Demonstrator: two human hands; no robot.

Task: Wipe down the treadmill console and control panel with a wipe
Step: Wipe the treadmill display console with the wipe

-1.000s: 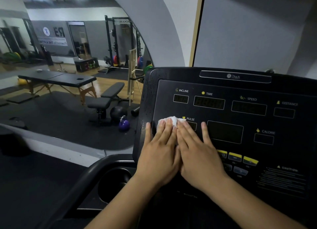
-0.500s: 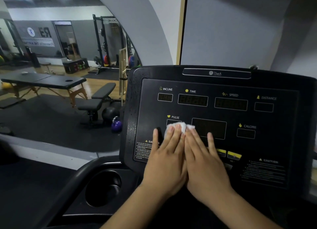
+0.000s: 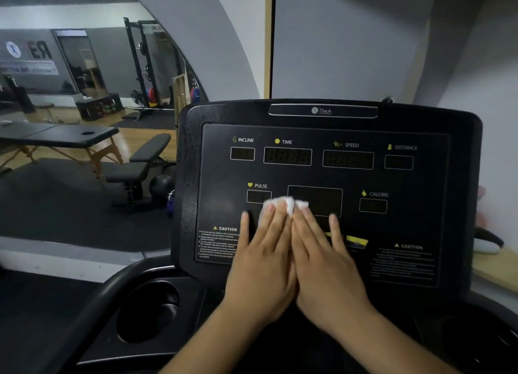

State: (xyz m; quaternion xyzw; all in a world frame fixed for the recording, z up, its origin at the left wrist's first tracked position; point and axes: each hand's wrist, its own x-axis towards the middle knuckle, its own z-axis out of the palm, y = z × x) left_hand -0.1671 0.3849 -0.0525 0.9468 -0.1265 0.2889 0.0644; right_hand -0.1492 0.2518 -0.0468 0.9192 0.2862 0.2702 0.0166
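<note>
A crumpled white wipe point(image 3: 283, 204) lies on the glossy black plastic treadmill console point(image 3: 322, 174), between the small PULSE window and the large middle display, overlapping that display's left edge. The left hand point(image 3: 262, 264) and right hand point(image 3: 326, 267) lie flat side by side, fingers straight, pressing it down. Their fingertips hide most of it. The yellow rectangular buttons point(image 3: 356, 240) are blurred and partly covered. Since half a second ago the wipe has slid slightly rightward.
</note>
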